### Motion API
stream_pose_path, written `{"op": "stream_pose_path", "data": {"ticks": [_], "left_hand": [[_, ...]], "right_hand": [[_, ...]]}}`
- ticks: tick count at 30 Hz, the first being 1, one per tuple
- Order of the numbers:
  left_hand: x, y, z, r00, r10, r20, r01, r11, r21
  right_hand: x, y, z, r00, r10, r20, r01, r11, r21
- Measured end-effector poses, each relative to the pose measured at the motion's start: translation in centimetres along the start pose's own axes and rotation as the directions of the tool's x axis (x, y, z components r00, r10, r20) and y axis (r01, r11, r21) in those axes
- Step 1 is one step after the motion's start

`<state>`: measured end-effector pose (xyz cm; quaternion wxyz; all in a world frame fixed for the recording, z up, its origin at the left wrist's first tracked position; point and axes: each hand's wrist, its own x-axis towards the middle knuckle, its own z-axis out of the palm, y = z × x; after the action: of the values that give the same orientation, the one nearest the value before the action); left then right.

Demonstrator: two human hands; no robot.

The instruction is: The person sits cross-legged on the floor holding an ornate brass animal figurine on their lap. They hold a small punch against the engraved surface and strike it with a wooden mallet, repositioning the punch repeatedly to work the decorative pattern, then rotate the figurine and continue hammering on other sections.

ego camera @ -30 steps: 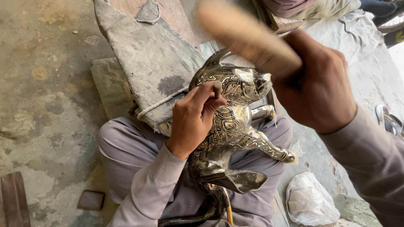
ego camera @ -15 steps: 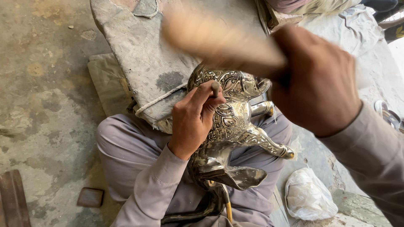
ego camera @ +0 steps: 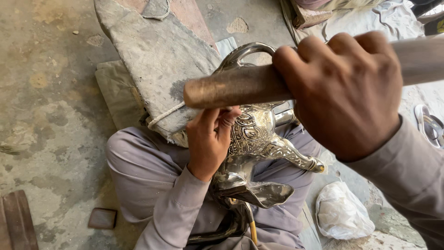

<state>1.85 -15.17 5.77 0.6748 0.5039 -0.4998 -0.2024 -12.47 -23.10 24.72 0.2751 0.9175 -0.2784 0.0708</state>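
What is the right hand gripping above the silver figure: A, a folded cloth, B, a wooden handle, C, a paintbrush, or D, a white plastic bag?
B: the right hand is closed around a thick brown wooden handle, raised over the engraved silver figure that the left hand steadies on the lap.

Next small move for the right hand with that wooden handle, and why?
Probably bring the wooden handle down in a short stroke toward the left hand. The right hand holds it raised above the ornate silver metal piece, and the left hand's fingers are pinched against the embossed surface directly beneath, as if steadying something small there.
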Motion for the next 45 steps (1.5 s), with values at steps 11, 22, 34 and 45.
{"op": "stream_pose_path", "data": {"ticks": [11, 22, 34, 45], "left_hand": [[-1.1, -0.6, 0.5, 0.997, 0.032, -0.065, -0.024, 0.993, 0.112], [-3.1, -3.4, 1.4, 0.970, 0.168, -0.176, -0.122, 0.961, 0.246], [-3.4, -2.8, 1.8, 0.982, 0.031, -0.187, 0.011, 0.976, 0.216], [-4.3, -3.6, 1.9, 0.981, 0.068, -0.183, -0.020, 0.967, 0.253]], "right_hand": [[0.3, -0.9, -0.4, 0.997, -0.057, -0.050, 0.056, 0.998, -0.022], [1.4, -2.1, -1.8, 0.985, -0.141, -0.095, 0.124, 0.978, -0.166], [0.7, -2.0, -1.8, 0.991, -0.135, -0.012, 0.125, 0.947, -0.297], [0.4, -1.8, -1.6, 0.981, -0.143, -0.130, 0.120, 0.978, -0.171]]}}
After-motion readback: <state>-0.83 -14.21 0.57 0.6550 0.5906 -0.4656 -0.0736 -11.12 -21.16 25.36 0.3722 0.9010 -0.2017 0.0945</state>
